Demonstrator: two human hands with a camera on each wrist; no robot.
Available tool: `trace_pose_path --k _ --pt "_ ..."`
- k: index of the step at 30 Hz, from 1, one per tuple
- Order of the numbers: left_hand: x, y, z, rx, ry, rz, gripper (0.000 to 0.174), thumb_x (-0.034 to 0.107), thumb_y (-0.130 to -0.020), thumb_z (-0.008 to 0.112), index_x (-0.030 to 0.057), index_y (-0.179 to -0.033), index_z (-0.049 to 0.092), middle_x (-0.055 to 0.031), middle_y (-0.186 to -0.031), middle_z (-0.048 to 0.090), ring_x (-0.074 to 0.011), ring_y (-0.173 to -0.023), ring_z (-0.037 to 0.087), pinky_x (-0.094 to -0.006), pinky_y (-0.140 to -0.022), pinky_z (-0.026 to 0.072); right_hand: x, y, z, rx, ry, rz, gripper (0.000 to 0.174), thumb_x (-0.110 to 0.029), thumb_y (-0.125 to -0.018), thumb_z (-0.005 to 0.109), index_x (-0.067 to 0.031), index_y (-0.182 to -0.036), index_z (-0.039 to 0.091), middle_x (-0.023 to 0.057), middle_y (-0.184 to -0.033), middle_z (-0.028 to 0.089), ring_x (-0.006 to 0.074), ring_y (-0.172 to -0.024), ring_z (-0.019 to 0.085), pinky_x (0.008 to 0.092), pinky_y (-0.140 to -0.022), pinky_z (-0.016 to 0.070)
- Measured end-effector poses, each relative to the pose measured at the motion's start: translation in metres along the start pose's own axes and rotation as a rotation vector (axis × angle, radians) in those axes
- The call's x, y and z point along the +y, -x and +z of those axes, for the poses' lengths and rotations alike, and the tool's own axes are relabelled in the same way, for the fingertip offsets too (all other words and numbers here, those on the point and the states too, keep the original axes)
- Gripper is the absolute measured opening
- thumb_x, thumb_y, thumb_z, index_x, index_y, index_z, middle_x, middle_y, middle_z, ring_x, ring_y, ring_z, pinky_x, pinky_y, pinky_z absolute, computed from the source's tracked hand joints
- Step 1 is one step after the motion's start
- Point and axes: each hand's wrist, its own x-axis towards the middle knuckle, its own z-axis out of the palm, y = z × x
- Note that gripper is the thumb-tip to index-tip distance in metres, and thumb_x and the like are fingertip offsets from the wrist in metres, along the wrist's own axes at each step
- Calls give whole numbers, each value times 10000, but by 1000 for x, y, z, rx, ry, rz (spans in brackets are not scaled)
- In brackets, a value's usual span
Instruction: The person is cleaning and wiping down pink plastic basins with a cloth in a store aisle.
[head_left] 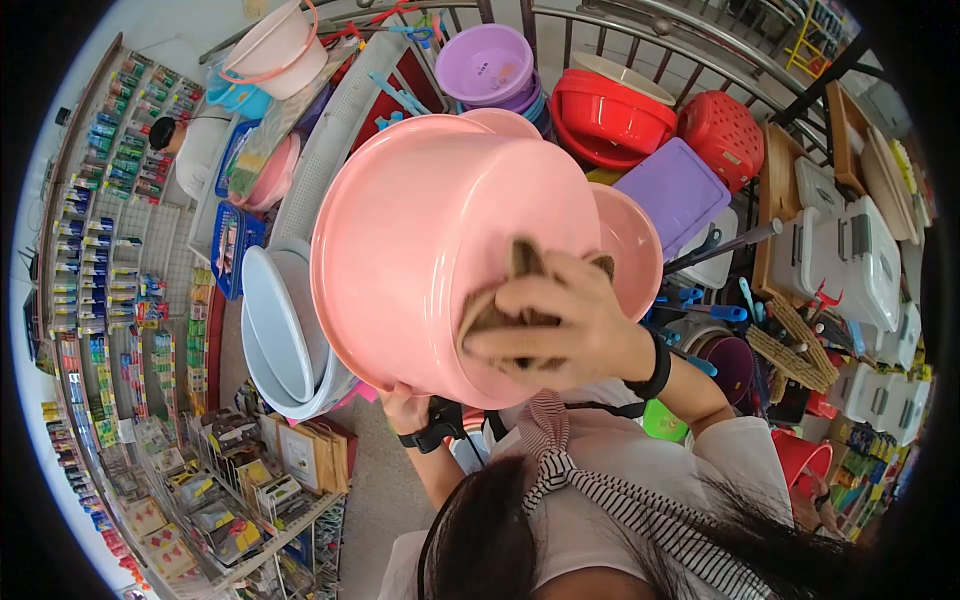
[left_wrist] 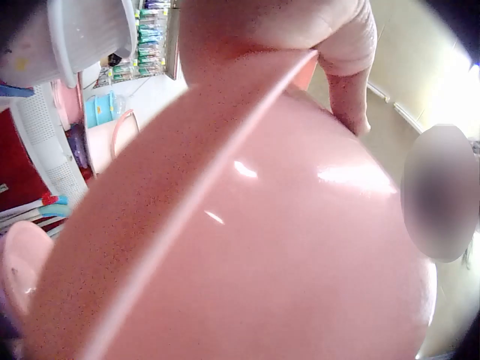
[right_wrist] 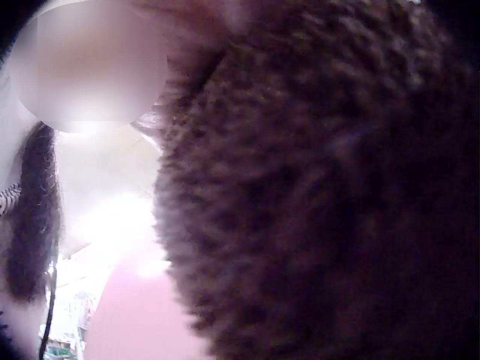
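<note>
A large pink plastic basin point(head_left: 400, 240) is held tipped on its side in front of the person's chest, its base turned toward the right. At the lower edge the left hand point(head_left: 403, 408) grips the rim; the left wrist view has this hand point(left_wrist: 281, 30) at the top with the rim running under it. My right hand point(head_left: 565, 325) holds a fuzzy brown cloth point(head_left: 487, 318) against the basin's base, fingers spread over it. Brown pile of the cloth point(right_wrist: 322, 202) fills most of the right wrist view and hides the fingers there.
Pale blue basins point(head_left: 285, 340) stand at the left. Behind are purple basins point(head_left: 485, 62), red basins point(head_left: 615, 110) and a purple lid point(head_left: 675, 195). Another pink basin point(head_left: 635, 240) sits just beyond the right hand. Lidded storage boxes point(head_left: 850, 265) and brushes point(head_left: 790, 350) crowd the right side.
</note>
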Motion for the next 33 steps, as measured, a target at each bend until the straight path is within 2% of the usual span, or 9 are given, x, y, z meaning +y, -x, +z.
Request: trace_pose_path --k 6,10,14,15,16,18,25,29,33 --pt "-15 1 0 9 34 11 882 245 -733 841 53 -1442 353 -139 -1375 491 -332 -1245 503 -484 -1026 455 24 -12 -1 165 120 359 343 -147 -658 757 -125 -996 701 59 -909 512 265 -784 503 377 -676 436" --pt "-15 5 -11 8 62 -22 888 247 -728 841 49 -1441 350 -151 -1377 491 -341 -1232 516 -487 -1026 458 -11 10 1 -60 89 54 351 -168 -649 755 -186 -997 716 28 -953 540 264 -749 531 377 -661 464" --pt "-17 20 -23 32 77 -93 902 253 -700 855 35 -1426 367 -165 -1350 518 -343 -1202 540 -481 -1016 468 18 3 -3 25 6 55 370 -178 -613 765 -193 -978 704 11 -967 551 273 -828 563 389 -681 471" --pt "-16 23 -22 48 98 -95 906 252 -693 860 32 -1423 370 -163 -1345 524 -338 -1196 546 -479 -1010 473 38 -6 -11 64 195 -194 334 -156 -668 758 -139 -996 693 43 -980 563 249 -880 562 381 -725 478" --pt "-16 24 -22 59 120 -94 910 251 -687 864 30 -1420 374 -161 -1340 529 -334 -1190 551 -476 -1004 478 33 -15 -20 73 63 297 308 -117 -718 742 -76 -1016 675 88 -997 573 249 -903 552 364 -769 466" --pt "-19 21 -26 49 97 -64 912 250 -684 866 26 -1418 374 -159 -1338 530 -330 -1184 556 -475 -997 482 46 -15 -11 256 21 449 261 -83 -727 716 -101 -985 681 64 -893 517 270 -796 490 372 -687 428" --pt "-17 19 -26 62 87 -48 908 252 -678 871 12 -1405 383 -153 -1332 535 -331 -1179 558 -476 -987 488 -12 6 13 9 116 37 376 -217 -632 720 -219 -1004 664 9 -998 518 233 -758 503 346 -639 433" --pt "-17 26 -25 66 134 -118 903 244 -679 869 9 -1404 385 -151 -1331 535 -337 -1179 557 -478 -987 488 15 -8 2 56 202 -11 381 -149 -605 727 -207 -978 679 7 -911 500 232 -718 462 357 -636 417" --pt "-23 21 -33 48 57 -26 876 237 -698 850 9 -1403 383 -155 -1327 538 -346 -1176 559 -484 -994 484 15 -20 9 250 194 369 291 -161 -685 739 -202 -966 670 8 -918 515 222 -726 467 348 -625 413"
